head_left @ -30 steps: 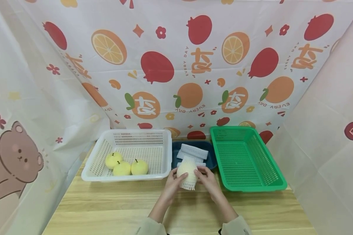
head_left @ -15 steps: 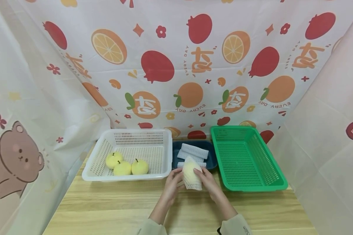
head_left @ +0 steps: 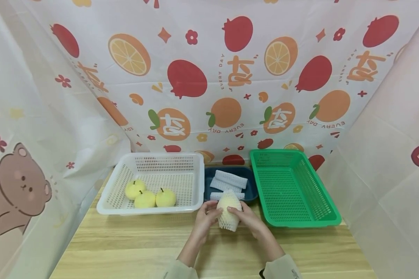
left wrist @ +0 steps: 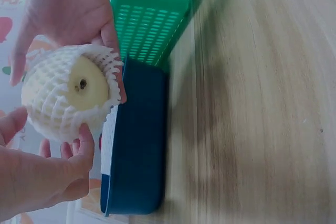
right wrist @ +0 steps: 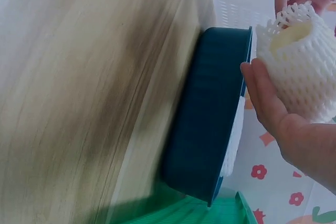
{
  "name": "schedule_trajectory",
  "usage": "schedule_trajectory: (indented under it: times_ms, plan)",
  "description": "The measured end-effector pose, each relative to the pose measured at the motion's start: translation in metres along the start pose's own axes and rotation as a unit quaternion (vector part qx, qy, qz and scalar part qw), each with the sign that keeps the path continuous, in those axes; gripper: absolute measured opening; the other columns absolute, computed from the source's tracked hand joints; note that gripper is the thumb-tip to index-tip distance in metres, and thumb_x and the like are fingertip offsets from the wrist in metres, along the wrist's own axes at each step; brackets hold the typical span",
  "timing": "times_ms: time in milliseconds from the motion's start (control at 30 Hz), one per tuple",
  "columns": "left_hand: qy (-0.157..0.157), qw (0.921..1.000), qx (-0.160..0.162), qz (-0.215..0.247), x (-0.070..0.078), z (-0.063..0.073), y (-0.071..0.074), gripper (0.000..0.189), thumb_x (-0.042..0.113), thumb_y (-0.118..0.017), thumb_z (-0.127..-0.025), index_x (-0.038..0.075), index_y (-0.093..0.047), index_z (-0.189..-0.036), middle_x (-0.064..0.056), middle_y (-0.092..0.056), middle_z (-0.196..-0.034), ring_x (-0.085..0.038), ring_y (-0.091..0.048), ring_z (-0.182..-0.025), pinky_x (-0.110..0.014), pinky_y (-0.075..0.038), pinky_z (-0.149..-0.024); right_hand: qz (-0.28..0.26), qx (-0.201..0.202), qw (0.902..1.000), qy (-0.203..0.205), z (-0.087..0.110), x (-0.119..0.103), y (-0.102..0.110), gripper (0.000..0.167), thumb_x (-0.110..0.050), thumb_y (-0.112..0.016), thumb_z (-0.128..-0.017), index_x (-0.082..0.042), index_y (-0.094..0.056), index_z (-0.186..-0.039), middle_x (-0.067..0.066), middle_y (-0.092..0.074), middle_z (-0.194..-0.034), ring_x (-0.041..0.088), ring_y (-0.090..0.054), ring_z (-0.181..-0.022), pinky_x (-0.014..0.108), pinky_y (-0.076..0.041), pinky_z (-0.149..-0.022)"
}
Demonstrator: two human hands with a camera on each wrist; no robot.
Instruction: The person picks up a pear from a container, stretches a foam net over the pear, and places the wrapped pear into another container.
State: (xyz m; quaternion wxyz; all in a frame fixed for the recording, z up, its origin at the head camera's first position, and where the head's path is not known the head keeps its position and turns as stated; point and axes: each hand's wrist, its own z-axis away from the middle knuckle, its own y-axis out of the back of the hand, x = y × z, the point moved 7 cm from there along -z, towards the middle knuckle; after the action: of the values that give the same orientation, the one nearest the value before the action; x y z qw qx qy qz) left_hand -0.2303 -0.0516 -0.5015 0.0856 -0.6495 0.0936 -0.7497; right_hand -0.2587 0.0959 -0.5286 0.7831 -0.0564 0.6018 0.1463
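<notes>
Both hands hold a pale yellow pear wrapped in a white foam net sleeve, just in front of the dark blue tray. My left hand grips it from the left, thumb and fingertips on the net in the left wrist view. From the other side my right hand holds it, thumb across the front in the head view. The sleeve's end gapes around the pear's dark-spotted end in the left wrist view. In the right wrist view, my right fingers lie along the foam net.
A white basket with three bare pears stands left. Folded foam nets lie in the dark blue tray behind my hands. A green basket stands right. Wooden tabletop spreads in front.
The wrapped pear has shifted slightly right and turned between my hands. My left thumb, drawn back from it half a second ago, is at its side again. Baskets and tray stay put.
</notes>
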Motion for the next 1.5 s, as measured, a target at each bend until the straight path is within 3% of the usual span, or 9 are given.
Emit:
schedule_trajectory:
  times_ms: [200, 467, 667, 833, 967, 1167, 1367, 1500]
  plan:
    - [0.015, 0.9998, -0.004, -0.008, -0.01, -0.003, 0.0, 0.043, 0.011, -0.059, -0.087, -0.011, -0.044, -0.121, -0.015, -0.05, -0.11, -0.014, -0.054, -0.089, -0.035, -0.047, -0.078, -0.016, -0.006, 0.9999, -0.001, -0.001, 0.004, 0.0, 0.073, -0.034, -0.065, -0.085, 0.01, -0.029, -0.131, 0.016, -0.055, -0.105, 0.02, -0.057, -0.084, 0.039, -0.05, -0.071]
    - [0.034, 0.9985, -0.02, 0.037, -0.02, -0.011, -0.002, 0.04, 0.016, -0.049, -0.094, -0.012, -0.041, -0.121, -0.011, -0.054, -0.106, -0.02, -0.055, -0.092, -0.043, -0.045, -0.087, -0.084, -0.014, 0.9964, 0.004, 0.002, 0.0, 0.014, 0.07, -0.031, -0.062, -0.087, 0.007, -0.025, -0.133, 0.014, -0.057, -0.101, 0.021, -0.059, -0.085, 0.039, -0.05, -0.074]
    - [0.042, 0.9969, -0.036, 0.056, -0.029, -0.013, -0.016, 0.034, 0.013, -0.047, -0.095, -0.012, -0.044, -0.117, -0.014, -0.056, -0.105, -0.02, -0.057, -0.089, -0.043, -0.046, -0.086, -0.097, 0.035, 0.9941, 0.034, 0.01, -0.015, 0.035, 0.066, -0.026, -0.062, -0.087, 0.004, -0.026, -0.134, 0.018, -0.052, -0.109, 0.021, -0.057, -0.09, 0.035, -0.048, -0.076]
    - [0.056, 0.9947, -0.064, 0.058, -0.038, -0.012, -0.035, 0.032, 0.012, -0.045, -0.096, -0.013, -0.045, -0.116, -0.017, -0.055, -0.109, -0.023, -0.057, -0.093, -0.043, -0.046, -0.086, -0.113, 0.103, 0.9869, 0.052, 0.018, -0.027, 0.054, 0.064, -0.024, -0.061, -0.088, 0.0, -0.026, -0.135, 0.017, -0.05, -0.113, 0.018, -0.056, -0.091, 0.031, -0.046, -0.079]
    - [0.07, 0.9929, -0.08, 0.055, -0.047, -0.017, -0.05, 0.03, 0.008, -0.041, -0.096, -0.015, -0.044, -0.115, -0.021, -0.055, -0.108, -0.025, -0.056, -0.092, -0.042, -0.047, -0.085, -0.147, 0.151, 0.9749, 0.07, 0.024, -0.033, 0.068, 0.059, -0.02, -0.059, -0.09, 0.0, -0.025, -0.135, 0.015, -0.048, -0.114, 0.014, -0.055, -0.091, 0.029, -0.045, -0.079]
    - [0.09, 0.9905, -0.101, 0.024, -0.053, -0.023, -0.071, 0.031, 0.01, -0.049, -0.094, -0.012, -0.047, -0.115, -0.018, -0.055, -0.107, -0.022, -0.057, -0.091, -0.044, -0.047, -0.085, -0.224, 0.207, 0.9478, 0.094, 0.031, -0.035, 0.086, 0.054, -0.017, -0.056, -0.092, -0.003, -0.024, -0.134, 0.008, -0.046, -0.112, 0.011, -0.053, -0.091, 0.025, -0.045, -0.079]
    - [0.098, 0.9861, -0.127, -0.045, -0.057, -0.03, -0.091, 0.04, 0.014, -0.054, -0.091, -0.011, -0.045, -0.121, -0.021, -0.053, -0.111, -0.035, -0.054, -0.1, -0.047, -0.046, -0.084, -0.277, 0.246, 0.9214, 0.117, 0.036, -0.035, 0.107, 0.053, -0.022, -0.056, -0.092, -0.01, -0.024, -0.133, 0.006, -0.04, -0.116, 0.014, -0.047, -0.101, 0.027, -0.042, -0.083]
    - [0.111, 0.9827, -0.139, -0.053, -0.067, -0.033, -0.109, 0.053, 0.016, -0.059, -0.089, -0.012, -0.037, -0.128, -0.022, -0.049, -0.116, -0.042, -0.048, -0.107, -0.046, -0.046, -0.085, -0.293, 0.273, 0.9075, 0.127, 0.041, -0.033, 0.12, 0.055, -0.027, -0.055, -0.093, -0.012, -0.021, -0.134, 0.004, -0.037, -0.118, 0.015, -0.043, -0.106, 0.028, -0.039, -0.086]
